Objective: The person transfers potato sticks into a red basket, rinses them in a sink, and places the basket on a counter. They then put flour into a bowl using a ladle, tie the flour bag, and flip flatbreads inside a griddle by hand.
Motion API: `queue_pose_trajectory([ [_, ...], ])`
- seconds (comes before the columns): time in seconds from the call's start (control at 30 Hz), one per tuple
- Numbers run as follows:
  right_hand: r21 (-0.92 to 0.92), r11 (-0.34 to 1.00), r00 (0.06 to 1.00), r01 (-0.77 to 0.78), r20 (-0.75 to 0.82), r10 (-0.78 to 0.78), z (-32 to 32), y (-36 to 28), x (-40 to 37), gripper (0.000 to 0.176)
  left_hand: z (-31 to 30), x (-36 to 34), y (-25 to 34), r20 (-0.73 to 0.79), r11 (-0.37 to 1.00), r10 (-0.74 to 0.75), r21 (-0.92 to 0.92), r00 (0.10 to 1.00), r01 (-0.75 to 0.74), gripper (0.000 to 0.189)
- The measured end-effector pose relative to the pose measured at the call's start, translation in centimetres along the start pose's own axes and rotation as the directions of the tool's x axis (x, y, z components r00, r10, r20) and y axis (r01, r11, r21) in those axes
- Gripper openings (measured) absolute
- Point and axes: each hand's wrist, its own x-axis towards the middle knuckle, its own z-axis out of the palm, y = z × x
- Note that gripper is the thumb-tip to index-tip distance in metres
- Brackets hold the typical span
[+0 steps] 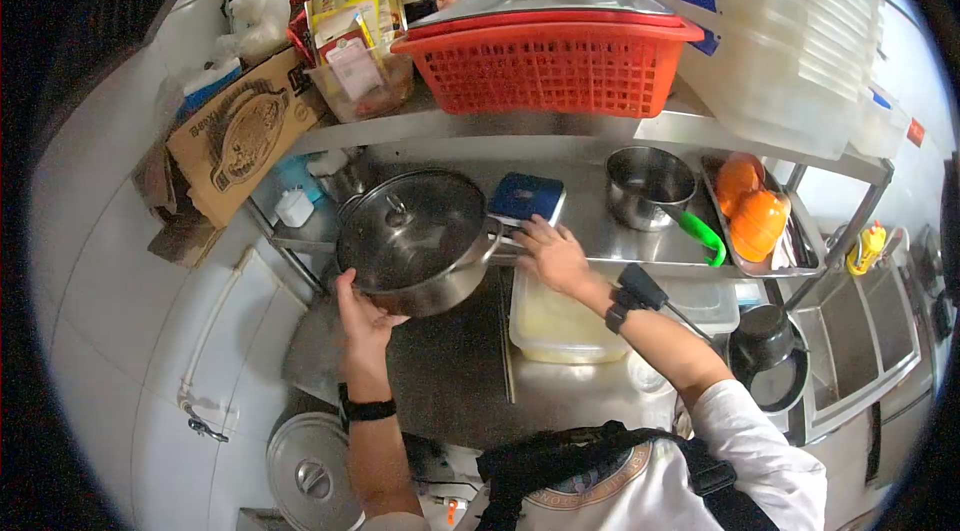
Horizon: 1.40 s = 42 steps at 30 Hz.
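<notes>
A stainless steel pot (440, 293) with a glass lid (415, 231) is at the front edge of the middle shelf, tilted slightly. My left hand (365, 313) holds it from the lower left, thumb up along the side and fingers beneath the base. At the pot's right side, my right hand (550, 253) has its fingers at the handle (494, 229); exactly how they close there is partly hidden. Just behind that hand lies a dark blue box-like item (527, 198). A smaller saucepan (650, 188) with a green handle stands farther right on the shelf.
Above sits a red basket (550, 71) beside stacked clear containers (780, 51). A cardboard box (240, 136) leans at the left. Orange bowls (757, 226) lie in a tray at right. Below are a lidded plastic container (570, 331), a black pan (780, 381) and a sink (845, 351).
</notes>
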Motion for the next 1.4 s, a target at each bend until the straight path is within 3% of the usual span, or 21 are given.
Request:
queue_pose_trajectory([
  [0.17,-0.264,0.964,0.983,-0.04,0.165,0.086,-3.1,1.6,-3.3,0.048,-1.0,7.1,-2.0,-0.104,0.996,-0.087,-0.018,0.991,0.085,0.08],
  [0.23,0.064,0.973,0.943,0.224,0.239,-0.232,-12.5,-3.1,-3.6,0.041,1.5,7.8,-2.1,-0.173,0.998,-0.024,0.047,0.985,0.032,0.08],
  [0.27,0.167,0.945,0.955,0.281,0.05,-0.293,-15.3,-5.0,-4.1,0.035,2.2,8.6,-1.8,-0.145,0.999,0.0,0.046,0.989,0.007,0.08],
  [0.37,0.177,0.944,0.959,0.277,0.011,-0.284,-29.0,-9.1,-2.9,0.028,1.4,11.4,-2.0,-0.188,0.996,-0.069,0.044,0.98,0.078,0.07],
  [0.43,0.035,0.968,0.963,0.25,-0.116,-0.245,-34.0,-8.7,-0.6,0.022,-2.8,16.5,-3.0,0.062,0.98,-0.072,0.191,0.995,0.059,0.063],
  [0.47,-0.003,0.98,0.937,0.199,-0.291,-0.192,-35.1,-8.3,0.7,0.018,-3.0,17.3,-4.4,-0.09,0.997,0.052,0.06,0.995,-0.047,0.059],
  [0.5,-0.015,0.971,0.876,0.239,-0.428,-0.222,-35.6,-7.3,2.4,0.017,-1.6,16.8,-4.1,-0.083,0.997,0.057,0.063,0.995,-0.052,0.059],
  [0.57,-0.068,0.976,0.86,0.207,-0.464,-0.215,-36.2,-5.1,5.6,0.018,1.7,14.3,-2.5,-0.484,0.94,0.29,0.306,0.826,-0.151,0.06],
  [0.6,-0.185,0.962,0.825,0.2,-0.498,-0.267,-35.5,-3.4,7.4,0.018,2.2,13.6,-2.6,-0.343,0.778,0.611,0.427,0.713,-0.461,0.05],
  [0.7,-0.267,0.952,0.834,0.15,-0.482,-0.267,-34.4,0.4,10.5,0.017,11.0,6.1,1.7,0.154,0.344,0.86,0.527,0.486,-0.777,0.026],
  [0.73,-0.18,0.975,0.923,0.127,-0.338,-0.182,-34.8,0.9,11.1,0.016,13.4,4.5,3.0,0.307,0.192,0.862,0.541,0.405,-0.819,0.02],
  [0.8,-0.129,0.99,0.994,0.047,-0.087,-0.059,-36.3,-0.3,11.4,0.016,17.5,2.0,4.9,0.386,0.216,0.83,0.444,0.403,-0.87,0.018],
  [0.9,-0.168,0.98,0.993,0.108,-0.019,-0.113,-37.2,-0.3,11.7,0.016,20.7,2.0,6.0,0.49,0.28,0.776,0.297,0.397,-0.913,0.015],
  [0.97,-0.105,0.987,0.99,0.124,-0.057,-0.131,-37.2,0.1,11.7,0.016,22.1,2.6,6.7,0.514,0.317,0.758,0.247,0.401,-0.916,0.015],
  [1.03,-0.043,0.989,0.985,0.145,-0.093,-0.148,-37.0,0.8,11.9,0.015,23.2,3.4,7.1,0.666,0.034,0.692,0.353,0.277,-0.935,0.015],
  [1.13,-0.013,0.988,0.974,0.153,-0.17,-0.153,-37.1,1.9,12.6,0.014,24.6,3.6,7.9,0.727,-0.096,0.642,0.392,0.244,-0.915,0.014],
  [1.17,-0.168,0.971,0.917,0.171,-0.334,-0.22,-37.3,1.9,12.8,0.013,25.1,3.7,8.1,0.755,-0.163,0.615,0.404,0.228,-0.9,0.013],
  [1.23,-0.32,0.935,0.827,0.155,-0.476,-0.3,-37.7,2.1,13.4,0.012,26.0,3.9,8.4,0.725,-0.132,0.653,0.396,0.221,-0.909,0.011],
  [1.3,-0.511,0.859,0.807,0.022,-0.499,-0.317,-38.2,2.0,14.0,0.008,27.3,2.3,9.2,0.676,-0.192,0.556,0.67,0.483,-0.717,0.014],
  [1.33,-0.512,0.859,0.807,0.021,-0.499,-0.317,-38.1,2.3,13.8,0.008,28.0,0.9,9.8,0.728,-0.489,0.506,0.683,0.461,-0.542,0.024],
  [1.4,-0.346,0.888,0.863,0.303,-0.295,-0.41,-37.5,3.1,13.1,0.008,29.5,0.2,11.2,0.743,-0.494,0.374,0.666,0.555,-0.559,0.028],
])
